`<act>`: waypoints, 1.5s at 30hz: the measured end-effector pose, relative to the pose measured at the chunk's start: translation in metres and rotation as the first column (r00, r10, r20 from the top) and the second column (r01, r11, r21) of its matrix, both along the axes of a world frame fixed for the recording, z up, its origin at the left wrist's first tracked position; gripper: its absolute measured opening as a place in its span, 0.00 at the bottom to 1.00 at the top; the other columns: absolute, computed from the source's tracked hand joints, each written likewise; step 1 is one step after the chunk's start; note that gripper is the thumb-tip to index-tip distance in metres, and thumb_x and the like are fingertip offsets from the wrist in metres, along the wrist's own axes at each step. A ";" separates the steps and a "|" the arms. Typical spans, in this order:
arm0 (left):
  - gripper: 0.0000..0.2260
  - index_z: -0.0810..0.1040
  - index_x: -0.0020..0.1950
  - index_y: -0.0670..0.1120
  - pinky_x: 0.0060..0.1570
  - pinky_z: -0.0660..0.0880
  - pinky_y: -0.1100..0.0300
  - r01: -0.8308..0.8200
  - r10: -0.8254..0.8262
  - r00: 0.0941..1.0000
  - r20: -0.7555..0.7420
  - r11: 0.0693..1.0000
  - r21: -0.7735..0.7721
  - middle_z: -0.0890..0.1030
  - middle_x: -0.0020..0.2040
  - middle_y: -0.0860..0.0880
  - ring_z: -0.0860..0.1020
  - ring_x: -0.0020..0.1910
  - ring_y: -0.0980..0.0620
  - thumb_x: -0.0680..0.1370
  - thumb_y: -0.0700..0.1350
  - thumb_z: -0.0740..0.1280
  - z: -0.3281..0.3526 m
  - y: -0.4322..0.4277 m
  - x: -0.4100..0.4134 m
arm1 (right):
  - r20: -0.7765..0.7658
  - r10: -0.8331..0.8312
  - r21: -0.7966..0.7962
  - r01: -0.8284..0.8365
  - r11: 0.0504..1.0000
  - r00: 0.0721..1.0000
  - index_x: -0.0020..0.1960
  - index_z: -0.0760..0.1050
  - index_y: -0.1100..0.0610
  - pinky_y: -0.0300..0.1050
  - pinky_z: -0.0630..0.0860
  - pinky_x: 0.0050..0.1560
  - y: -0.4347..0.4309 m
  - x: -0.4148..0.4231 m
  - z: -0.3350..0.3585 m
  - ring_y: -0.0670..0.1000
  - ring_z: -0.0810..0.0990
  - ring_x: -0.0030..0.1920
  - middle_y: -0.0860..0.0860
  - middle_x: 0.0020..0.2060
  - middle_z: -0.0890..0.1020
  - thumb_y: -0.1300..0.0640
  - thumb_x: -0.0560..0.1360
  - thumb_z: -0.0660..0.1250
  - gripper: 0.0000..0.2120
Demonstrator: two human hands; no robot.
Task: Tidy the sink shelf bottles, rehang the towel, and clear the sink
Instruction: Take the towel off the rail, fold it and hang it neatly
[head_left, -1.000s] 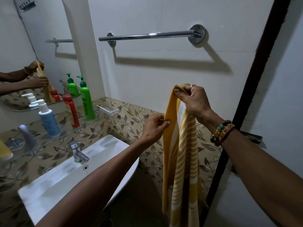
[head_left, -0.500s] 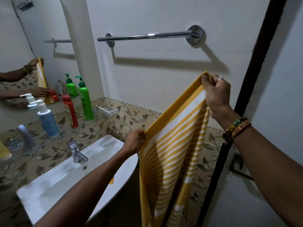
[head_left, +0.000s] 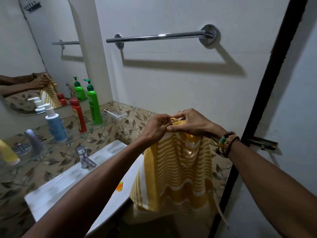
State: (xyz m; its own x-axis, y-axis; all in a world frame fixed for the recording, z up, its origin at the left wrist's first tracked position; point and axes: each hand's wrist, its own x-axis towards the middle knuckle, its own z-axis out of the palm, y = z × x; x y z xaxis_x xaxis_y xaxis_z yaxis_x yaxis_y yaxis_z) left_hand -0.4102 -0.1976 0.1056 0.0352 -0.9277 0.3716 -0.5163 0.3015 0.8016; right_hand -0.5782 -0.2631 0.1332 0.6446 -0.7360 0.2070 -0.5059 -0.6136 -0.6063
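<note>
Five on shelf: yellow bottle [head_left: 8,155], purple piece [head_left: 34,141], blue pump bottle [head_left: 55,124], red bottle [head_left: 78,115] and green pump bottle [head_left: 93,103] sit in a row on the glass shelf [head_left: 103,125]. Looks sorted to me, though the purple one seems to lean.
Sink: basin [head_left: 56,188] sits under the shelf, tap [head_left: 84,158] at the back. Small orange scrap [head_left: 119,186] on the front rim, so I'd say clearing isn't done.
Left hand: [head_left: 154,128] fingers curled, pinching the towel's top edge from the left, touching my right fingertips.
Rail: chrome towel rail [head_left: 154,37] on the wall, bare, well above both hands.
Towel: [head_left: 176,169] yellow-white stripes, hangs doubled straight below the pinch, in front of the sink's right end. Not on the rail yet.
Right hand: [head_left: 192,123] thumb and forefinger pinch the same top edge, a corner poking up between the hands.
Why this hold: both hands meet at one point so the cloth folds in half, hangs even and is narrow enough for the rail.
Next: lift the fold over the rail. Risk is a corner slipping from the pinch.
</note>
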 end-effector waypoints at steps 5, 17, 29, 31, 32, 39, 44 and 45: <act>0.09 0.85 0.54 0.42 0.38 0.79 0.64 -0.032 0.036 0.999 0.034 0.996 -0.087 0.85 0.45 0.47 0.82 0.39 0.56 0.78 0.45 0.71 -0.003 0.001 0.011 | -0.072 -0.040 -0.044 0.037 0.998 0.997 0.43 0.84 0.44 0.35 0.74 0.37 -0.005 -0.003 0.001 0.45 0.81 0.42 0.41 0.40 0.83 0.48 0.74 0.74 0.01; 0.08 0.85 0.43 0.41 0.30 0.77 0.51 -0.164 0.229 0.804 0.549 0.972 -0.166 0.83 0.34 0.44 0.78 0.29 0.46 0.74 0.35 0.66 -0.023 -0.007 0.026 | 0.034 -0.165 -0.159 0.169 0.973 0.986 0.38 0.82 0.55 0.47 0.75 0.38 -0.004 -0.012 0.002 0.52 0.80 0.40 0.48 0.36 0.82 0.52 0.77 0.67 0.13; 0.09 0.82 0.39 0.41 0.38 0.80 0.52 -0.396 0.315 0.744 0.590 0.918 0.008 0.79 0.36 0.46 0.79 0.37 0.45 0.73 0.31 0.65 -0.051 -0.008 0.060 | 0.213 -0.464 -0.139 0.497 0.856 0.860 0.36 0.79 0.48 0.48 0.76 0.46 -0.025 -0.053 -0.005 0.53 0.80 0.45 0.47 0.38 0.82 0.46 0.75 0.67 0.11; 0.08 0.81 0.40 0.42 0.37 0.79 0.52 -0.431 0.328 0.737 0.591 0.902 0.037 0.79 0.37 0.45 0.78 0.37 0.46 0.72 0.31 0.64 -0.049 -0.008 0.062 | 0.215 -0.513 -0.122 0.544 0.830 0.831 0.35 0.77 0.47 0.46 0.72 0.44 -0.028 -0.057 -0.011 0.55 0.79 0.45 0.48 0.38 0.80 0.46 0.75 0.66 0.11; 0.08 0.80 0.40 0.42 0.35 0.77 0.54 -0.450 0.337 0.728 0.597 0.892 0.045 0.78 0.36 0.46 0.76 0.35 0.47 0.72 0.32 0.64 -0.048 -0.008 0.064 | 0.215 -0.527 -0.118 0.557 0.822 0.822 0.35 0.76 0.48 0.45 0.71 0.44 -0.030 -0.059 -0.013 0.55 0.78 0.46 0.49 0.39 0.80 0.46 0.75 0.66 0.11; 0.09 0.81 0.41 0.42 0.32 0.69 0.58 -0.526 0.414 0.699 0.583 0.850 0.027 0.77 0.34 0.46 0.76 0.35 0.47 0.74 0.33 0.63 -0.045 -0.007 0.083 | 0.247 -0.591 -0.138 0.631 0.763 0.768 0.43 0.79 0.51 0.46 0.70 0.44 -0.033 -0.063 -0.017 0.59 0.79 0.49 0.55 0.47 0.84 0.46 0.76 0.64 0.10; 0.08 0.78 0.45 0.43 0.27 0.60 0.58 -0.523 0.425 0.649 0.631 0.852 -0.036 0.72 0.33 0.49 0.72 0.35 0.48 0.75 0.33 0.61 -0.045 -0.004 0.101 | 0.250 -0.666 -0.121 0.706 0.698 0.702 0.60 0.80 0.54 0.46 0.65 0.50 -0.036 -0.065 -0.020 0.61 0.76 0.58 0.58 0.61 0.76 0.45 0.78 0.62 0.18; 0.07 0.76 0.49 0.43 0.28 0.60 0.57 -0.507 0.422 0.653 0.629 0.860 -0.051 0.73 0.37 0.47 0.72 0.37 0.47 0.76 0.34 0.61 -0.048 -0.003 0.106 | 0.254 -0.674 -0.122 0.714 0.689 0.694 0.60 0.80 0.55 0.46 0.65 0.50 -0.036 -0.066 -0.019 0.61 0.76 0.56 0.58 0.60 0.76 0.46 0.78 0.61 0.18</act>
State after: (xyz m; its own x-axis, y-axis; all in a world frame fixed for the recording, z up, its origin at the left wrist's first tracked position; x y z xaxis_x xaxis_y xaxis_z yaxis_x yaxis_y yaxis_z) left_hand -0.3039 -0.2009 0.0581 0.2840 -0.8895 0.3579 -0.9412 -0.1873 0.2813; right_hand -0.6441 -0.2993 0.1137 -0.0974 -0.8865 0.4524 -0.7327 -0.2438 -0.6354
